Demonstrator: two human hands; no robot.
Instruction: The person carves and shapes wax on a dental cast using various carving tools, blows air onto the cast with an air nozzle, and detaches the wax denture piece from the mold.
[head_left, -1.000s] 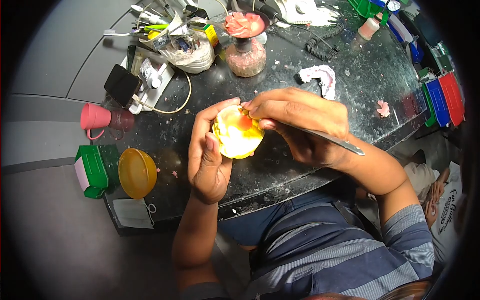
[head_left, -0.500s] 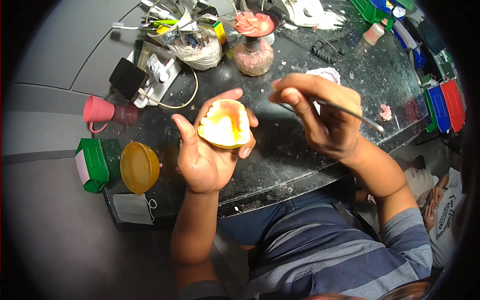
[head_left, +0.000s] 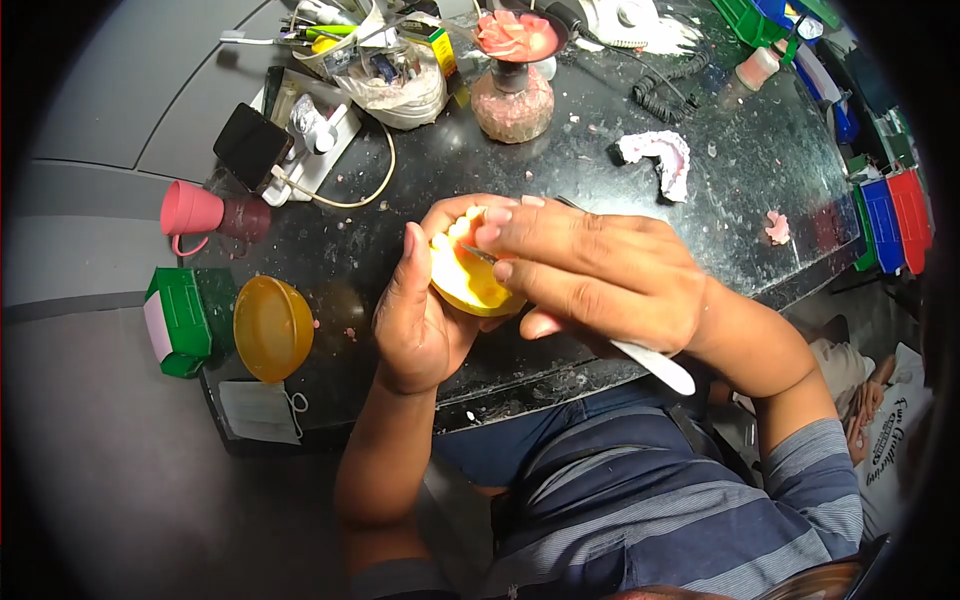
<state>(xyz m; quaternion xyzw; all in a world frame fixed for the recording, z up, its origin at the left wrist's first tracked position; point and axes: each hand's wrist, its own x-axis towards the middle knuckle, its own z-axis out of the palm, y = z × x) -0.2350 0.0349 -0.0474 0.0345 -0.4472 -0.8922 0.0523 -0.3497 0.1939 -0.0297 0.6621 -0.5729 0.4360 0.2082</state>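
Note:
My left hand (head_left: 410, 335) cups a yellow dental cast (head_left: 468, 288), its row of teeth facing up and its inner side brightly lit. My right hand (head_left: 625, 285) is closed round a slim metal dental spatula (head_left: 655, 368), whose flat, shiny end sticks out below the palm toward me. The fingertips of that hand reach over the right side of the cast and cover part of it. Near the cast's inner surface shows a thin part of the tool; whether it touches cannot be made out.
Pink wax pieces (head_left: 515, 38) fill a dish on a crusted burner-like stand (head_left: 512, 105). A white horseshoe-shaped piece (head_left: 668, 165) and a pink scrap (head_left: 777, 227) lie rightward. Leftward are an amber bowl (head_left: 272, 330), green box (head_left: 182, 320), pink cup (head_left: 192, 210) and phone (head_left: 252, 147). Another person sits far right.
My right hand has swung left and down from beside the cast to over it, turning the spatula. The cast has shifted slightly right and tilted. The white horseshoe-shaped piece is now uncovered.

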